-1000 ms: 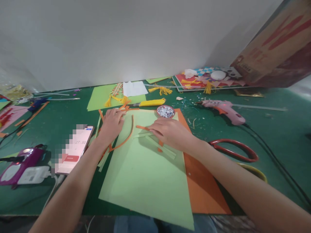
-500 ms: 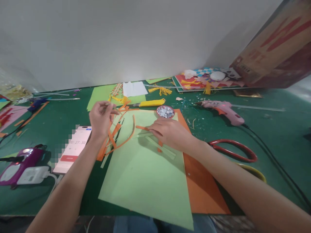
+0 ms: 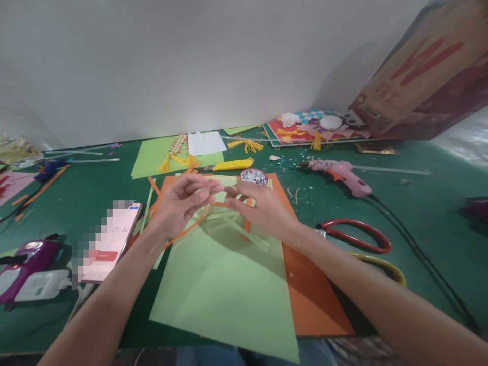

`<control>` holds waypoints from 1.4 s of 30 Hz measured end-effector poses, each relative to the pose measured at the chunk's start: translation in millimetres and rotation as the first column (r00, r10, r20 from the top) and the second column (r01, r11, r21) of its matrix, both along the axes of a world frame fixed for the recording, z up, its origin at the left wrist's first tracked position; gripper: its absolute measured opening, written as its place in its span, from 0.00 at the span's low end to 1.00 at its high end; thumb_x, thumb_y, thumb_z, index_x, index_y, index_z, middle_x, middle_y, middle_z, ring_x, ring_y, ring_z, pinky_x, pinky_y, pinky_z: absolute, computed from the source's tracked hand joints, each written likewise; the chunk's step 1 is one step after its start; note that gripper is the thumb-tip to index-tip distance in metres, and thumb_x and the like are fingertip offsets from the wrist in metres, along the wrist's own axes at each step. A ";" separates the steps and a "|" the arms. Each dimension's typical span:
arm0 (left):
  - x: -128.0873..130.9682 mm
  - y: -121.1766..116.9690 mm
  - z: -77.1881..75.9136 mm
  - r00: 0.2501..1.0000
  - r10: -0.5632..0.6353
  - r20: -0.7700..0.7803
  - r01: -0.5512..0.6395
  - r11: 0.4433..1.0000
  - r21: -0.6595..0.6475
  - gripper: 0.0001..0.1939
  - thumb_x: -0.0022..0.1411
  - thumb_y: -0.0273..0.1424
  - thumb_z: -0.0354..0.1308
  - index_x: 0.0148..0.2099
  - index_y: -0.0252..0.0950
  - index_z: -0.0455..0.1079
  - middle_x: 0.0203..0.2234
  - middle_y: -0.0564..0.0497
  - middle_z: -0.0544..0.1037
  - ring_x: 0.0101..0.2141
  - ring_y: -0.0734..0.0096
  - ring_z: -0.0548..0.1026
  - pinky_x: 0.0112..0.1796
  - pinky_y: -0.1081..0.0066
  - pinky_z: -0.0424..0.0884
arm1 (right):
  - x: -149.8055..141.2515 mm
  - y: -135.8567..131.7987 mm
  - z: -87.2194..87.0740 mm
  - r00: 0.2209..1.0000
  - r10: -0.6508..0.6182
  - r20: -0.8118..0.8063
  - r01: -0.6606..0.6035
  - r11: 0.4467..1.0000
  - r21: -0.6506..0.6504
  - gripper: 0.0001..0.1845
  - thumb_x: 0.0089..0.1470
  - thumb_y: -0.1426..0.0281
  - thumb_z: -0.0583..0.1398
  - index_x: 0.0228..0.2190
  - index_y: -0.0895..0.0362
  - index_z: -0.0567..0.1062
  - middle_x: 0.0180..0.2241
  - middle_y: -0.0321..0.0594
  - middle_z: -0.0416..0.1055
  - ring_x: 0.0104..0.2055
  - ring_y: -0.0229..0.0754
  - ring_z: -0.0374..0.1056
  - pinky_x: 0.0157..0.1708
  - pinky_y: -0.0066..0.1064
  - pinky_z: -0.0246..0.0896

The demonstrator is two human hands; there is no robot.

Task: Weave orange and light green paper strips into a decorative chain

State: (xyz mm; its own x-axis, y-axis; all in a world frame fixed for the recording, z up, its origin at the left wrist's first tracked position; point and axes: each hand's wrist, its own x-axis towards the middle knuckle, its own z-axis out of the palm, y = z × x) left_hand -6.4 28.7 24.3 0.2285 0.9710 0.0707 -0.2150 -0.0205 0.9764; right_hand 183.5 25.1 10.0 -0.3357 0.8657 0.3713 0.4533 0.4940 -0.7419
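Above a light green paper sheet (image 3: 224, 284), my two hands are close together with their fingertips almost meeting. My left hand (image 3: 183, 203) is closed in a pinch on a thin pale green paper strip, mostly hidden by the fingers. My right hand (image 3: 263, 206) is also closed, its thumb and fingers at the strip's other end. A curved orange paper strip (image 3: 192, 226) passes under the hands. Pale green strips (image 3: 247, 234) and a short orange strip (image 3: 247, 221) lie on the sheet below my right hand. More orange strips lie beside my left wrist, partly covered.
An orange sheet (image 3: 316, 305) lies under the green one. Behind are a yellow utility knife (image 3: 232, 164) and a round dish of small beads (image 3: 254, 177). On the right are a pink glue gun (image 3: 339, 173) and scissors with a red handle (image 3: 362, 235). A phone (image 3: 110, 244) lies left.
My left hand has moved right and slightly down, from the strip pile towards my right hand. The right hand has turned its fingertips up to meet it. The view has shifted slightly.
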 end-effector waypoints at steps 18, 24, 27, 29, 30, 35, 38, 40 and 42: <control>-14.8 22.3 11.7 0.755 0.533 0.380 -0.474 0.846 -0.244 0.12 0.61 0.21 0.55 0.25 0.34 0.71 0.21 0.57 0.77 0.21 0.87 0.75 0.22 0.89 0.70 | 9.4 7.0 1.2 0.951 0.081 -0.298 -0.184 0.924 -0.336 0.19 0.61 0.62 0.49 0.25 0.59 0.71 0.29 0.42 0.72 0.30 0.36 0.68 0.35 0.29 0.64; -11.8 20.4 12.0 0.786 0.485 0.383 -0.413 0.874 -0.258 0.11 0.60 0.20 0.55 0.26 0.33 0.71 0.21 0.57 0.76 0.21 0.87 0.74 0.23 0.90 0.70 | 12.4 8.9 7.2 0.817 0.003 -0.577 -0.307 0.848 -0.431 0.17 0.54 0.58 0.57 0.25 0.59 0.74 0.25 0.38 0.72 0.25 0.35 0.69 0.31 0.30 0.65; -8.1 15.2 8.7 0.900 0.320 0.297 -0.266 0.941 -0.209 0.05 0.54 0.21 0.61 0.27 0.33 0.72 0.22 0.56 0.76 0.22 0.85 0.74 0.24 0.89 0.71 | 13.9 10.1 8.2 0.746 -0.089 -0.660 -0.291 0.848 -0.443 0.15 0.47 0.60 0.64 0.20 0.59 0.73 0.21 0.35 0.70 0.21 0.34 0.67 0.27 0.30 0.63; -6.1 11.6 6.8 0.959 0.192 0.209 -0.149 0.967 -0.207 0.05 0.50 0.22 0.65 0.29 0.33 0.72 0.23 0.55 0.76 0.21 0.84 0.73 0.24 0.87 0.71 | 14.5 11.0 7.2 0.709 -0.130 -0.693 -0.281 0.849 -0.446 0.13 0.42 0.62 0.67 0.20 0.58 0.74 0.19 0.33 0.69 0.20 0.33 0.65 0.25 0.29 0.61; -5.5 10.2 6.1 0.975 0.134 0.175 -0.095 0.972 -0.213 0.06 0.48 0.22 0.66 0.31 0.34 0.73 0.23 0.56 0.76 0.20 0.84 0.73 0.24 0.86 0.72 | 14.7 11.5 6.3 0.693 -0.143 -0.706 -0.279 0.851 -0.446 0.11 0.41 0.63 0.68 0.20 0.58 0.75 0.18 0.33 0.69 0.20 0.33 0.64 0.25 0.29 0.60; -6.9 6.9 5.9 0.992 -0.066 0.106 0.087 0.974 -0.210 0.09 0.46 0.27 0.69 0.30 0.34 0.73 0.20 0.56 0.74 0.18 0.83 0.70 0.22 0.83 0.70 | 16.7 14.5 3.1 0.613 -0.184 -0.769 -0.297 0.847 -0.440 0.08 0.44 0.66 0.66 0.25 0.57 0.74 0.20 0.32 0.69 0.21 0.32 0.64 0.24 0.28 0.59; -9.7 6.6 7.4 0.986 -0.154 0.065 0.165 0.962 -0.216 0.09 0.46 0.29 0.69 0.28 0.33 0.72 0.19 0.56 0.74 0.17 0.83 0.70 0.21 0.81 0.70 | 18.0 15.8 5.0 0.569 -0.194 -0.799 -0.323 0.840 -0.435 0.08 0.46 0.67 0.65 0.24 0.57 0.72 0.21 0.32 0.68 0.22 0.31 0.63 0.25 0.27 0.60; -11.3 6.7 7.2 0.978 -0.205 0.039 0.209 0.951 -0.227 0.09 0.46 0.30 0.69 0.28 0.33 0.72 0.19 0.55 0.75 0.17 0.82 0.70 0.22 0.80 0.70 | 18.4 15.6 7.2 0.554 -0.193 -0.810 -0.359 0.822 -0.442 0.07 0.47 0.68 0.64 0.25 0.57 0.71 0.22 0.32 0.68 0.22 0.31 0.63 0.25 0.27 0.59; -11.9 6.8 5.8 0.972 -0.234 0.017 0.231 0.944 -0.237 0.10 0.46 0.31 0.69 0.30 0.34 0.72 0.20 0.55 0.76 0.18 0.81 0.71 0.22 0.81 0.70 | 18.1 14.6 8.6 0.575 -0.179 -0.799 -0.399 0.791 -0.464 0.07 0.47 0.67 0.63 0.26 0.57 0.71 0.21 0.32 0.67 0.22 0.31 0.63 0.24 0.26 0.58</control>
State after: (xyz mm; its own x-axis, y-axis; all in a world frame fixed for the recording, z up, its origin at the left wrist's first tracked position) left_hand -18.3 35.4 30.1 0.4493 0.8793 -0.1579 -0.1752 0.2600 0.9496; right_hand 201.6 39.7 18.6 -0.2731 0.9619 0.0081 -0.4669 -0.1252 -0.8754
